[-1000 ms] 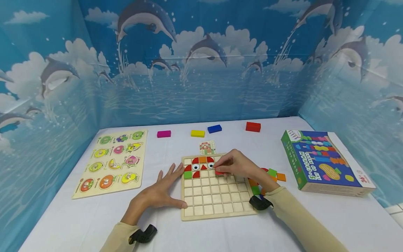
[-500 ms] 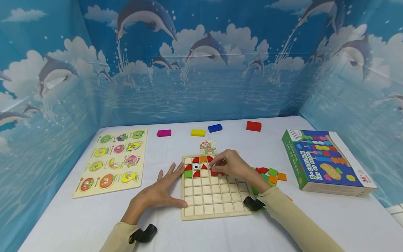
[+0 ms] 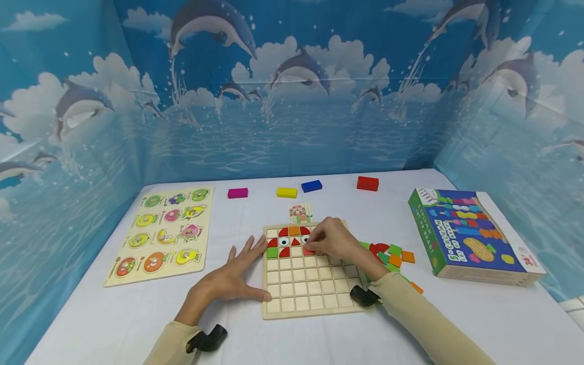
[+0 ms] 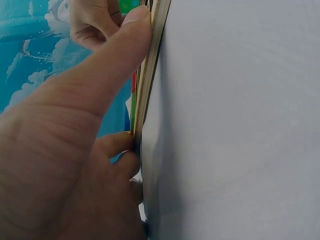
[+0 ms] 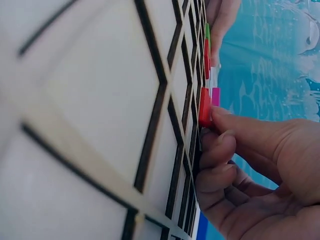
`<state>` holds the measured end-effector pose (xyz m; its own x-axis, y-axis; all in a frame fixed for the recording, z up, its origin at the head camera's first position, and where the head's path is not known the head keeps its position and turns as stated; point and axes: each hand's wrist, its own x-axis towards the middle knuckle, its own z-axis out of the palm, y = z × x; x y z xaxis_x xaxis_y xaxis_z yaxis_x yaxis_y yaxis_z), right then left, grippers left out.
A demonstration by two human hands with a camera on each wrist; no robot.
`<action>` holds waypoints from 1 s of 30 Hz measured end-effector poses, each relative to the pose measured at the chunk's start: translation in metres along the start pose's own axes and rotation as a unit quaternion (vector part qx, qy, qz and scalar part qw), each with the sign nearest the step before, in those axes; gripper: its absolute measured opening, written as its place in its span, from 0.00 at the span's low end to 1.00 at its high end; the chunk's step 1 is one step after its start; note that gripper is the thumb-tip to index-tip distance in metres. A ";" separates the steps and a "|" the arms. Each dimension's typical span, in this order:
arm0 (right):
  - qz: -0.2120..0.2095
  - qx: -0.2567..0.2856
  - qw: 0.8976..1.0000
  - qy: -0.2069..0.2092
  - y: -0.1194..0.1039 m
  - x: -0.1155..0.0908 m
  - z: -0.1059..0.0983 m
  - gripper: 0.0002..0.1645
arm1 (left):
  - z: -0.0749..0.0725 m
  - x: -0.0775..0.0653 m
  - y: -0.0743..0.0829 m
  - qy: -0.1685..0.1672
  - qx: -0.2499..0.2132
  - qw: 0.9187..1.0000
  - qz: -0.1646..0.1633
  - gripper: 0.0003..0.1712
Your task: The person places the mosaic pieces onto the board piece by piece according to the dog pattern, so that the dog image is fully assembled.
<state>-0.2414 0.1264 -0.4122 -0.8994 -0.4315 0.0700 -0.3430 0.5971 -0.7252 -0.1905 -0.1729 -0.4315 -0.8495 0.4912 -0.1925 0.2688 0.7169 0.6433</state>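
A wooden grid board (image 3: 310, 289) lies on the table with red, green, orange and eye-printed tiles in its upper left cells. My left hand (image 3: 231, 278) spreads its fingers at the board's left side, thumb and fingertips at the edge. In the left wrist view the thumb (image 4: 112, 65) lies along the board's rim (image 4: 147, 75). Over the upper part of the grid, my right hand (image 3: 336, 242) pinches a red tile (image 3: 308, 251) below the right eye tile (image 3: 305, 240). The right wrist view shows thumb and fingertips at the end of that red tile (image 5: 204, 107).
Loose coloured tiles (image 3: 393, 257) lie right of the board, partly behind the right forearm. A small pattern card (image 3: 300, 213) sits behind it. A fruit puzzle board (image 3: 161, 233) is at left, a bead-set box (image 3: 476, 235) at right. Several blocks, including a yellow one (image 3: 287, 192), line the back.
My right hand has moved slightly left with the red tile, which now sits lower, at the cell under the right eye. The left hand has stayed in place.
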 end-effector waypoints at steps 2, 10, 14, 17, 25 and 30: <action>0.001 -0.002 1.000 -0.001 0.001 0.000 -0.001 0.04 | 0.000 0.001 0.000 0.000 0.001 1.000 0.001 0.74; 0.011 0.025 1.000 -0.011 0.003 -0.001 -0.003 0.04 | 0.000 0.002 0.001 0.001 0.000 1.000 -0.001 0.74; -0.002 0.021 0.999 -0.025 0.004 -0.001 -0.007 0.04 | 0.000 0.001 0.000 0.000 0.001 1.000 -0.005 0.75; -0.005 0.025 0.999 -0.026 0.006 -0.001 -0.015 0.03 | 0.000 0.000 -0.001 0.001 0.000 1.000 -0.006 0.75; 0.000 0.121 0.992 -0.027 0.031 -0.006 -0.055 0.09 | 0.000 -0.002 0.000 0.002 -0.006 1.000 -0.004 0.75; 0.046 0.113 0.992 -0.018 0.052 -0.016 -0.083 0.15 | 0.000 -0.002 0.001 0.004 -0.004 1.000 -0.001 0.75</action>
<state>-0.2678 0.2205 -0.3937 -0.9125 -0.4083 -0.0262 -0.1856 0.4702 -0.8628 -0.1887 -0.1733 -0.4305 -0.8536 0.4855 -0.1888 0.2628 0.7143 0.6486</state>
